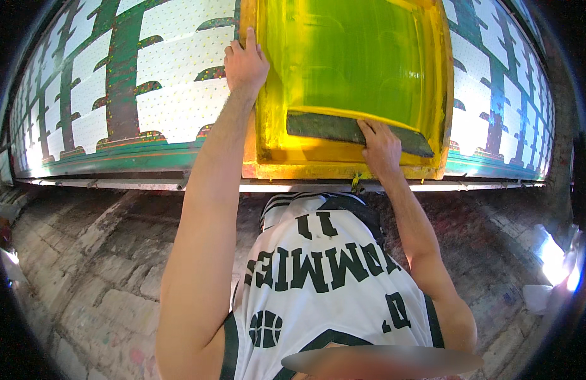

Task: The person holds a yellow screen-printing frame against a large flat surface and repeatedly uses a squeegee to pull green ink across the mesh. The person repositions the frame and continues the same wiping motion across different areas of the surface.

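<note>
Long dark flat squeegee (334, 128) at near end of yellow-framed rectangular mesh screen (343, 171)

Spreading yellow ink seems in hand; continuing likely calls for even pressure. Right hand (381, 149) grips the squeegee near its middle; left hand (247, 65), arm outstretched, touches the screen's left side, its grip unclear.

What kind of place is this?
Probably a screen-printing workshop: a yellow rectangular frame with a yellow-green screen, a long dark squeegee in the right hand, and a green table bearing white speckled pieces.
</note>
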The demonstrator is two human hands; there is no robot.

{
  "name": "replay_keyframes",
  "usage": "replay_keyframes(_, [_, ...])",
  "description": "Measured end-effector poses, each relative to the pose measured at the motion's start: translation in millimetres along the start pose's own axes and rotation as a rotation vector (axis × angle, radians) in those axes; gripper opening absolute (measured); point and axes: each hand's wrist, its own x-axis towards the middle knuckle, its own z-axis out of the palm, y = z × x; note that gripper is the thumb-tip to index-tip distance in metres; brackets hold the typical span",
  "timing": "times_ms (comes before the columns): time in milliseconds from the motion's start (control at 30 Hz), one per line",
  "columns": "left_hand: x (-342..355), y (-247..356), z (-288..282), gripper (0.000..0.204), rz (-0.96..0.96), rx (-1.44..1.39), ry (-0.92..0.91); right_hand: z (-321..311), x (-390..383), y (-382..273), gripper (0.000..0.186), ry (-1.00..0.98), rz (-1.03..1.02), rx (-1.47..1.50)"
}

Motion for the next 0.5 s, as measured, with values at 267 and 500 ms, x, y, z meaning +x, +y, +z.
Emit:
replay_keyframes(267, [0, 3, 0, 0.059, -0.030, 0.008, -0.009, -10, 189, 44, 0.049, 0.014, -0.020, -0.120])
replay_keyframes(500, [0, 6, 0, 0.058, -0.033, 0.041, 0.029, -20, 343, 88, 0.027, -0.008, -0.016, -0.274])
